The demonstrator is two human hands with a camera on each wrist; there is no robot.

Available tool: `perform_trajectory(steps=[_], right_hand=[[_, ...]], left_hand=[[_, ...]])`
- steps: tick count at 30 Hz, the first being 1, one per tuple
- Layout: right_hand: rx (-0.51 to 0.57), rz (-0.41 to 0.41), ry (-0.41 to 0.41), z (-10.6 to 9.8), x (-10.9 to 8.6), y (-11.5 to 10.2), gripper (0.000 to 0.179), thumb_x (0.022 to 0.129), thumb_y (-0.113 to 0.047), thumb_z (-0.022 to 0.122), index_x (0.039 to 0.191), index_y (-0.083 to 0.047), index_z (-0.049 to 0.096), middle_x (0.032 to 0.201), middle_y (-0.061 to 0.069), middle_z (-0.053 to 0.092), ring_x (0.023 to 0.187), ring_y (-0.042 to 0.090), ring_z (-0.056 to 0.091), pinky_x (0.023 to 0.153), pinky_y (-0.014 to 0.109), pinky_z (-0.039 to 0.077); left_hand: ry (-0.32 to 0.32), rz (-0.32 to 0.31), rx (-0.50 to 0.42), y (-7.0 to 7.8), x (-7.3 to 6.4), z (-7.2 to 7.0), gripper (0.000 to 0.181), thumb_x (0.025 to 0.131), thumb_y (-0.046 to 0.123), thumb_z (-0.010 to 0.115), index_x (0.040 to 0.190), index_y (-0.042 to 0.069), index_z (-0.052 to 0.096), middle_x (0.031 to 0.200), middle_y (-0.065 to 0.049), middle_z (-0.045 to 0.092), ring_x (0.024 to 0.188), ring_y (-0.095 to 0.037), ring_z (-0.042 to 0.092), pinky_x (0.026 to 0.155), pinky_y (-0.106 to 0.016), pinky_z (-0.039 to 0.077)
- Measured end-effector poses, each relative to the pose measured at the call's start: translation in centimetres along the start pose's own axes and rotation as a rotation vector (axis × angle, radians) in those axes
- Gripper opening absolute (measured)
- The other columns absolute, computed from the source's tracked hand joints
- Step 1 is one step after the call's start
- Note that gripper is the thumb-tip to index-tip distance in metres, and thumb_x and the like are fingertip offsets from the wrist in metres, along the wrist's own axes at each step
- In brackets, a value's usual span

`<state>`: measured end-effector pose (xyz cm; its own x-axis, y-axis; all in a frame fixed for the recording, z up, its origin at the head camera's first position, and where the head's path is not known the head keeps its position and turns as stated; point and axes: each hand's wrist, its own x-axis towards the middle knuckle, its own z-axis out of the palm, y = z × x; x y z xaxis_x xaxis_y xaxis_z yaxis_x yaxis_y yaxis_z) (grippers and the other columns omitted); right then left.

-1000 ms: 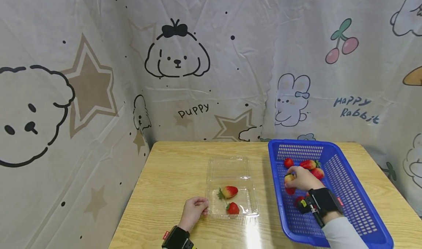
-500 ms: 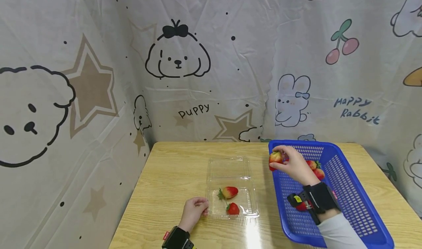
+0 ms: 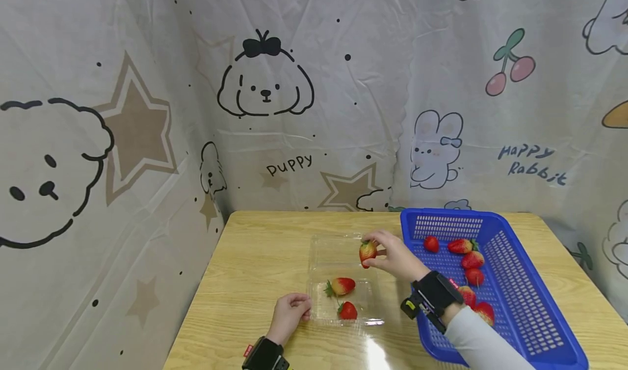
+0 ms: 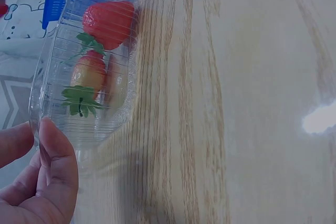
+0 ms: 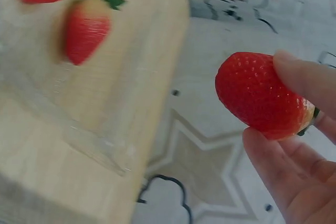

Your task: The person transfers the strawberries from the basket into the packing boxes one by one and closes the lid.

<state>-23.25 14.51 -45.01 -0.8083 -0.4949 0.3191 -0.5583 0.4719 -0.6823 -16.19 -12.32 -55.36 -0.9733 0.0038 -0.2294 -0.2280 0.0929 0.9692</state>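
Note:
My right hand [image 3: 398, 258] holds a red and yellow strawberry [image 3: 367, 253] between thumb and fingers, raised over the back part of a clear plastic clamshell box [image 3: 319, 253]. In the right wrist view that strawberry [image 5: 257, 93] shows its red side, its leafy end toward the palm. Thumb and fingers of my left hand [image 3: 288, 316] pinch the box's left rim, as the left wrist view shows with the hand [image 4: 44, 177] at the clear edge. Inside the box lie two strawberries, a yellow-shouldered one [image 3: 343, 286] and a redder one [image 3: 348, 310] nearer the front.
A blue plastic basket [image 3: 532, 299] stands on the right of the wooden table [image 3: 255, 250], holding several strawberries [image 3: 472, 260]. My right forearm crosses its left wall. A printed curtain [image 3: 294, 141] hangs behind and along the left side.
My right hand has lifted the strawberry out of the blue basket and carried it left, over the clear box. The left hand has stayed at the box rim.

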Motion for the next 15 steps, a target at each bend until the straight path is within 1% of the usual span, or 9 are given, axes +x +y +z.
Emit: perform_trajectory(steps=[5, 9, 11, 15], right_hand=[[-0.047, -0.014, -0.122, 1.9, -0.1, 0.7, 0.039, 0.073, -0.003, 0.075, 0.107, -0.001, 0.056, 0.102, 0.011, 0.052, 0.09, 0.024, 0.053, 0.071, 0.027, 0.055], [-0.133, -0.024, -0.207, 3.2, -0.1, 1.1, 0.04, 0.071, -0.005, 0.076, 0.105, 0.0, 0.056, 0.095, 0.009, 0.053, 0.086, 0.022, 0.053, 0.068, 0.027, 0.052], [-0.192, -0.037, -0.25, 3.7, -0.1, 1.3, 0.039, 0.07, -0.007, 0.077, 0.103, -0.001, 0.057, 0.092, 0.007, 0.053, 0.083, 0.019, 0.052, 0.067, 0.025, 0.049], [-0.254, -0.049, -0.33, 4.5, 0.0, 1.6, 0.038, 0.068, -0.007, 0.079, 0.1, -0.001, 0.059, 0.088, 0.005, 0.054, 0.079, 0.017, 0.05, 0.064, 0.023, 0.045]], left_hand=[[0.0, 0.005, -0.002, 0.3, -0.3, 0.1, 0.023, 0.087, 0.001, 0.059, 0.1, -0.017, 0.056, 0.069, -0.003, 0.058, 0.06, -0.008, 0.057, 0.054, -0.022, 0.052], [0.006, 0.011, -0.004, 0.3, -0.4, 0.1, 0.022, 0.086, 0.001, 0.059, 0.099, -0.017, 0.056, 0.069, -0.003, 0.058, 0.06, -0.007, 0.056, 0.053, -0.021, 0.052], [0.008, 0.013, -0.004, 0.3, -0.3, 0.2, 0.021, 0.086, 0.0, 0.059, 0.099, -0.016, 0.056, 0.069, -0.003, 0.058, 0.06, -0.007, 0.056, 0.053, -0.02, 0.052], [0.014, 0.013, -0.002, 0.2, -0.2, 0.2, 0.02, 0.086, 0.0, 0.059, 0.098, -0.016, 0.057, 0.069, -0.003, 0.058, 0.06, -0.007, 0.056, 0.053, -0.02, 0.052]])
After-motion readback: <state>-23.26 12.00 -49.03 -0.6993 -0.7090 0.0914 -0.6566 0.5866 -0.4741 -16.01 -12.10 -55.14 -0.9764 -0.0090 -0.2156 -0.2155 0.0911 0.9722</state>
